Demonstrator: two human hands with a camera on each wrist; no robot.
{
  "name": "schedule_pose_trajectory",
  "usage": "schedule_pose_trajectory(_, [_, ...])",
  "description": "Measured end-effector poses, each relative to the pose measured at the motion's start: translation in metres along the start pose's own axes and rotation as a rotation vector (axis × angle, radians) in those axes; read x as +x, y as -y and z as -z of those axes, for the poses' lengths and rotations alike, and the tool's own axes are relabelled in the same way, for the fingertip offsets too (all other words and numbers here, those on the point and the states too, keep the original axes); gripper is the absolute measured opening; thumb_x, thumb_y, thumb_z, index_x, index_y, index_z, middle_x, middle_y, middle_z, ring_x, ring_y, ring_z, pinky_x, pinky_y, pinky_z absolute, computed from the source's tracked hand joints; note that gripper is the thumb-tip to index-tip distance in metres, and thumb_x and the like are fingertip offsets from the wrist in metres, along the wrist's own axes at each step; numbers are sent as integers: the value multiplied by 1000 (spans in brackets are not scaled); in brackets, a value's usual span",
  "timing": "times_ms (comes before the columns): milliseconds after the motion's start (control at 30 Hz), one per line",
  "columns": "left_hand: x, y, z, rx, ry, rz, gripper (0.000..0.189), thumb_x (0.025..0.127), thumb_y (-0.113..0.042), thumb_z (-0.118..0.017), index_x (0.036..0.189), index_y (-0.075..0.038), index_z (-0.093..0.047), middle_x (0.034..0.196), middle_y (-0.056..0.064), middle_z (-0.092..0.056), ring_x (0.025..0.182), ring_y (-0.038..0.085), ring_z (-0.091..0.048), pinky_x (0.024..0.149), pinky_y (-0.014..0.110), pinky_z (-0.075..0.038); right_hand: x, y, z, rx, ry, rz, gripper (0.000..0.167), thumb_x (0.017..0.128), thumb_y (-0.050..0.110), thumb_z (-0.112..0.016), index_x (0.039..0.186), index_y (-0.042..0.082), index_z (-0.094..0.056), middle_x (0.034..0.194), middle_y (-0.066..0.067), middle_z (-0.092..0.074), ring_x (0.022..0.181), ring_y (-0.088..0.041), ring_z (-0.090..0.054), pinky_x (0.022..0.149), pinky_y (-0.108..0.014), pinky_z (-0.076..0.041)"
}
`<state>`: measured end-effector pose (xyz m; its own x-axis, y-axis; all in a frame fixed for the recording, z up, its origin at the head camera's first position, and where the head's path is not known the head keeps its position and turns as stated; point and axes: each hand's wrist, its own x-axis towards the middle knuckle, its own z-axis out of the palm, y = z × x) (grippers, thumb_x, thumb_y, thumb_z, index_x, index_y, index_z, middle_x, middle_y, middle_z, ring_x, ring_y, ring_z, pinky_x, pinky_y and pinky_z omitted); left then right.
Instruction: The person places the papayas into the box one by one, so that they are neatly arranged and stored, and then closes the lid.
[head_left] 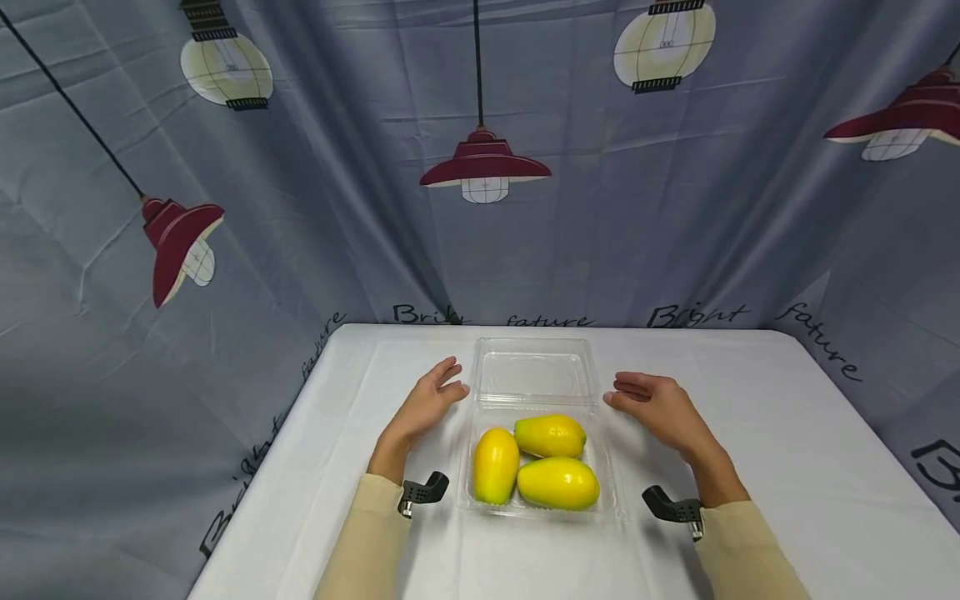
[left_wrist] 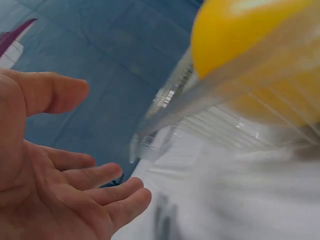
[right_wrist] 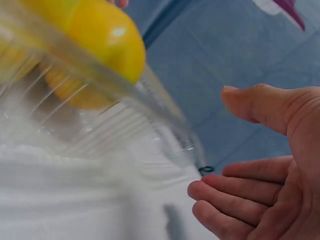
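A clear plastic clamshell box lies unfolded on the table, its lid laid back on the far side. Three yellow, mango-like fruits sit in its base: one upright at the left, one at the back right, one at the front right. My left hand is just left of the lid, holding nothing, thumb apart from the fingers in the left wrist view. To the lid's right is my right hand, also holding nothing, its fingers loosely extended in the right wrist view.
A white cloth covers the table. Behind it and along both sides hangs a grey-blue curtain printed with lamps and lettering. Black camera mounts sit at the left wrist and right wrist.
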<state>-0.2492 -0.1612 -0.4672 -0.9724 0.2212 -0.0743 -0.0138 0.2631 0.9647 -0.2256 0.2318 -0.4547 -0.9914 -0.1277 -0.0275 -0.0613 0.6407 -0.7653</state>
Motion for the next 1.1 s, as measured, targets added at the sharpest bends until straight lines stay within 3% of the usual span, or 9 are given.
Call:
schedule_pose_trajectory(200, [22,11,-9,-133,86,101,79,109,-21,-62,172,5,-21,178,25,-31,163,42,-37,132,55,-36,21,-17,-20,203,119,-139,85,104,46,-73,165,-4,-41,162,-25,-56,150,-43,-55,126,-61,-43])
schedule_pose_trajectory(300, [27,18,-13,-206,121,134,73,111,-14,-59,169,11,-22,176,29,-30,164,43,-35,131,54,-36,25,-24,-27,274,156,-133,81,105,39,-73,165,-5,-41,163,-26,-54,150,-42,-56,126,-60,-43])
schedule_pose_trajectory(400, [28,23,-15,-201,123,129,69,109,-9,-59,167,10,-30,174,30,-34,162,44,-37,131,55,-36,26,-27,-31,297,159,-104,77,106,36,-74,164,-4,-43,163,-25,-54,147,-40,-59,124,-56,-47])
schedule_pose_trajectory(600, [25,20,-15,-92,73,8,70,103,-4,-66,168,0,-39,173,22,-42,157,42,-46,127,52,-44,27,-24,-29,278,85,4,73,103,28,-79,161,-5,-48,156,-27,-60,141,-41,-65,110,-35,-59])
schedule_pose_trajectory(733, [22,12,-15,-30,60,-115,76,98,5,-68,168,0,-37,174,22,-39,155,45,-48,123,52,-48,31,-22,-22,247,-5,82,64,104,24,-77,156,-6,-55,149,-27,-66,134,-37,-70,100,-16,-59])
schedule_pose_trajectory(833, [21,11,-13,-1,65,-173,77,98,7,-68,168,-1,-38,175,20,-40,157,45,-45,125,53,-46,35,-21,-19,256,-73,130,52,105,17,-75,150,-6,-60,142,-27,-71,127,-32,-74,94,-10,-57])
schedule_pose_trajectory(967, [20,8,-6,-3,81,-201,69,102,3,-66,166,0,-41,173,20,-43,158,43,-45,126,50,-45,36,-20,-20,214,-161,192,38,102,5,-76,137,-7,-67,131,-27,-76,118,-35,-78,89,-10,-59])
schedule_pose_trajectory(1100, [16,-11,4,-46,103,-195,57,112,-9,-60,165,2,-43,169,22,-48,157,41,-48,126,49,-46,31,-16,-21,127,-256,242,28,97,1,-80,124,-3,-71,125,-22,-80,115,-39,-79,88,-6,-57])
